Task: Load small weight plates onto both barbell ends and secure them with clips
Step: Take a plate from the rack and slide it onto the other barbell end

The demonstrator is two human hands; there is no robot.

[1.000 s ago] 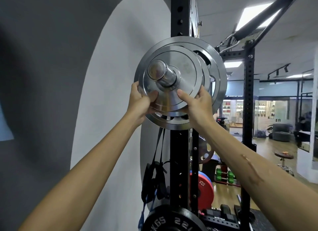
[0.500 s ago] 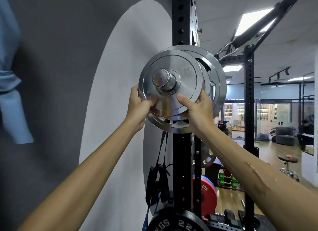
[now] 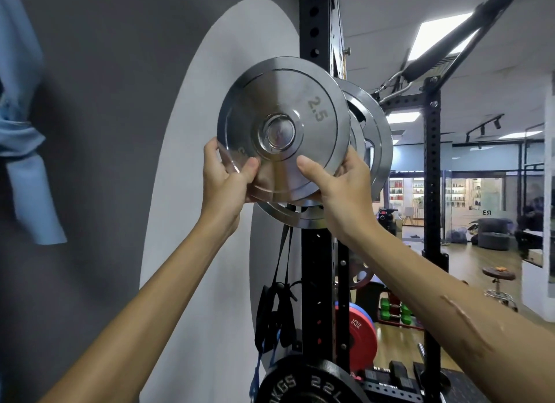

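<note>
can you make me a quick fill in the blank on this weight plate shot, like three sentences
1. The number stamped on the silver plate held in front is ____.
2. The left hand and right hand both grip that plate along its ____ edge.
3. The red plate low behind the rack upright is marked ____ KG.

Missing words: 2.5; lower; 25

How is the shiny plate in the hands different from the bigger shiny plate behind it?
The 2.5 plate is smaller and has a solid face; the larger plate behind it has cut-out grip holes. The left hand and right hand hold the 2.5 plate by its lower edge; no hand holds the larger plate. Both are round, silver metal.
</note>
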